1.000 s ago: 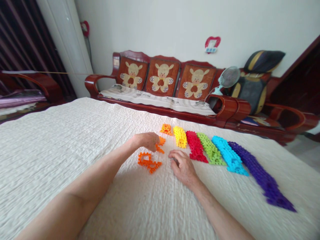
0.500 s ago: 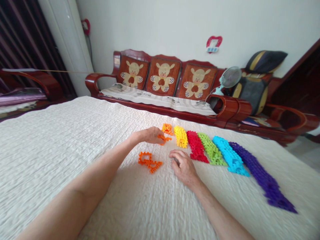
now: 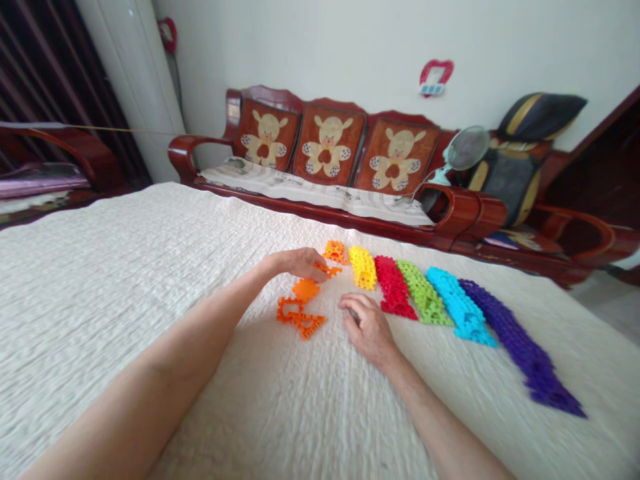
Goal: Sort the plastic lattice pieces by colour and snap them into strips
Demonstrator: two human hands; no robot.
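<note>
My left hand (image 3: 299, 262) reaches forward over the white quilt (image 3: 150, 280), its fingers closed on a thin orange plastic piece (image 3: 329, 270). Just beyond it lies a short orange block stack (image 3: 335, 252). Under the hand lie a round orange piece (image 3: 305, 289) and, nearer me, loose orange frame pieces (image 3: 299, 318). My right hand (image 3: 366, 325) rests palm down on the quilt to the right of those pieces, fingers curled; something small and dark shows under its fingertips.
Rows of linked blocks lie side by side to the right: yellow (image 3: 362, 267), red (image 3: 393, 287), green (image 3: 423, 292), cyan (image 3: 457, 306) and a long purple one (image 3: 520, 345). A dark red wooden sofa (image 3: 330, 160) with bear cushions stands behind, a small fan (image 3: 463, 152) on its right.
My left hand has stretched forward with the thin orange piece towards the short orange stack. A round orange piece now lies below it. My right hand stayed put.
</note>
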